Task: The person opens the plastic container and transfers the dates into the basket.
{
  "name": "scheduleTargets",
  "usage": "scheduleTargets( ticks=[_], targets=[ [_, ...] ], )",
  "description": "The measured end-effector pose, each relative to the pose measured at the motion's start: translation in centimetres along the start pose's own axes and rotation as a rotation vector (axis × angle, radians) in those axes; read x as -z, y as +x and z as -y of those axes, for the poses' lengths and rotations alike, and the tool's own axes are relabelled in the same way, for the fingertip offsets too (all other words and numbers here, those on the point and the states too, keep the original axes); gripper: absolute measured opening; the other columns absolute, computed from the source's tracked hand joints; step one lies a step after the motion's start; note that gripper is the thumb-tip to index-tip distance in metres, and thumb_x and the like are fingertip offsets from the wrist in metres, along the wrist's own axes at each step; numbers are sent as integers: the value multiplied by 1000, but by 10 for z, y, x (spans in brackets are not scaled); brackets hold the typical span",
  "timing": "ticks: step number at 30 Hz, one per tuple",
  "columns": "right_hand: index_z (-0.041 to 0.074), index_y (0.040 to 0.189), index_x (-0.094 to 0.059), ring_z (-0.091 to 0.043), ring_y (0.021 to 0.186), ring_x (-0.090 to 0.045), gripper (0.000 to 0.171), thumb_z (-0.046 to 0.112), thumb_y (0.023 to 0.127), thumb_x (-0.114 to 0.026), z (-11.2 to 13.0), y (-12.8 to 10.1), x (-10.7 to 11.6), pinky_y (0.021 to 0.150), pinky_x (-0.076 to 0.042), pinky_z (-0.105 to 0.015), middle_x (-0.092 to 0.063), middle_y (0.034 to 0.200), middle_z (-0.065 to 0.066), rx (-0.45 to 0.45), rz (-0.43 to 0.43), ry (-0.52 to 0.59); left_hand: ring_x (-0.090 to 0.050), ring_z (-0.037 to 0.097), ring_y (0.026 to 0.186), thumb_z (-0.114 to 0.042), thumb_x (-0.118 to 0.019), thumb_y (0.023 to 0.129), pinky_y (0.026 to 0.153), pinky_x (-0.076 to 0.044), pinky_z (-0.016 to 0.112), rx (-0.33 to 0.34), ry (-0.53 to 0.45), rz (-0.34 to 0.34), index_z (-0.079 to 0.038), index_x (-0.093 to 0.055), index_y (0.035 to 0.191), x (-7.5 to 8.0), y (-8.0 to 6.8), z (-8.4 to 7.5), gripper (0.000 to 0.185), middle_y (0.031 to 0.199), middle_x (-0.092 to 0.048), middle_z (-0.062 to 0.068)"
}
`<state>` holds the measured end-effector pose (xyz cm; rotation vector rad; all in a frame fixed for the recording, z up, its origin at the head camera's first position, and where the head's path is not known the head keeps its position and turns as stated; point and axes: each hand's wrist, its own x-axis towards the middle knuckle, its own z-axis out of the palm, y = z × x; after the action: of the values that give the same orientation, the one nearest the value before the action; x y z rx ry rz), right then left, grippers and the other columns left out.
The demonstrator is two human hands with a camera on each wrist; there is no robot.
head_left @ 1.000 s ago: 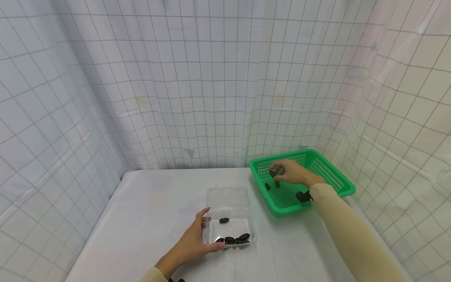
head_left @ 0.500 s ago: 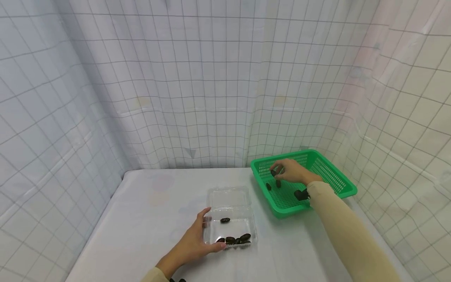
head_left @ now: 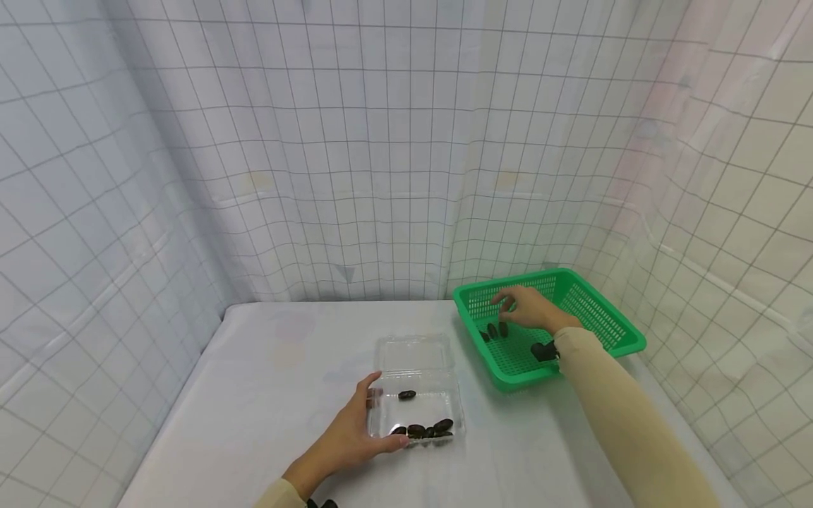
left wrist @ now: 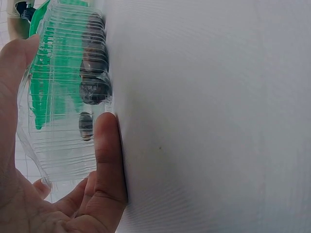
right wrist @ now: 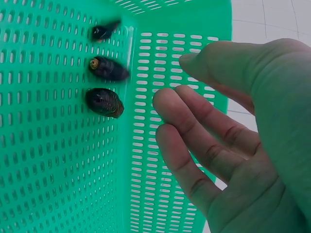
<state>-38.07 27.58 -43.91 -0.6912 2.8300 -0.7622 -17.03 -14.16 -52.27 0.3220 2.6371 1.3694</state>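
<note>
My left hand [head_left: 348, 436] grips the left side of a clear hinged plastic box [head_left: 427, 409], its thumb along the front wall. The lid lies folded back. Several dark, wrinkled dates [head_left: 416, 430] line the front of the box, and a single date [head_left: 407, 395] lies nearer the hinge. Over the green basket [head_left: 512, 383], my right hand [head_left: 530, 309] holds nothing, its fingers and thumb apart. Below it in the basket are three dates, seen in the right wrist view: a plump date [right wrist: 104, 102], a middle date [right wrist: 109, 69] and a smaller one [right wrist: 104, 32].
White cloth covers the table [head_left: 273, 381], and the basket stands at its back right, to the right of the box. Grid-patterned white curtains [head_left: 406, 176] enclose the back and both sides. A dark strap-mounted device [head_left: 545, 351] is on the right wrist.
My right hand has let go of the date it pinched, which now lies in the basket between the two others. The left hand and the box have stayed in place.
</note>
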Motion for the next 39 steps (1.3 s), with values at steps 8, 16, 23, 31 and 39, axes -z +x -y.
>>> scheduleTargets(
  ticks=[8, 16, 23, 31, 39],
  targets=[
    [-1, 148, -74, -44, 127, -77, 39, 11, 112, -76, 2, -4, 0, 107, -64, -62, -82, 132, -22, -5, -2, -10, -67, 39, 147, -46, -105, 85, 115, -57, 66, -1, 4, -7, -14, -25, 183, -1, -1, 1, 131, 166, -62, 24],
    [2, 145, -76, -44, 128, -77, 34, 12, 113, -74, 14, -9, 0, 107, -64, -62, -83, 131, -21, 53, -22, -45, -67, 38, 146, -49, -105, 86, 115, -57, 66, 19, 20, 2, -15, -24, 184, 1, 0, 1, 132, 167, -61, 24],
    [3, 142, -78, -33, 117, -81, 31, 10, 112, -75, 38, -14, 1, 101, -66, -55, -85, 127, -18, 132, -48, -85, -68, 38, 146, -46, -105, 86, 115, -57, 66, 10, 17, 7, -16, -24, 184, 2, 0, 1, 131, 167, -61, 24],
    [-1, 141, -77, -27, 106, -81, 31, 5, 110, -76, 69, -22, 1, 94, -68, -49, -84, 127, -20, 249, -61, -98, -67, 39, 148, -49, -104, 86, 116, -57, 65, 15, 23, 5, -17, -23, 184, 1, 2, 4, 131, 169, -60, 23],
    [3, 140, -79, -23, 106, -79, 32, 4, 109, -77, 93, -29, -10, 95, -67, -39, -82, 124, -11, 351, -63, -126, -67, 39, 148, -51, -105, 85, 116, -57, 65, 15, 28, 0, -16, -24, 184, 1, 2, 3, 132, 168, -61, 24]
  ],
)
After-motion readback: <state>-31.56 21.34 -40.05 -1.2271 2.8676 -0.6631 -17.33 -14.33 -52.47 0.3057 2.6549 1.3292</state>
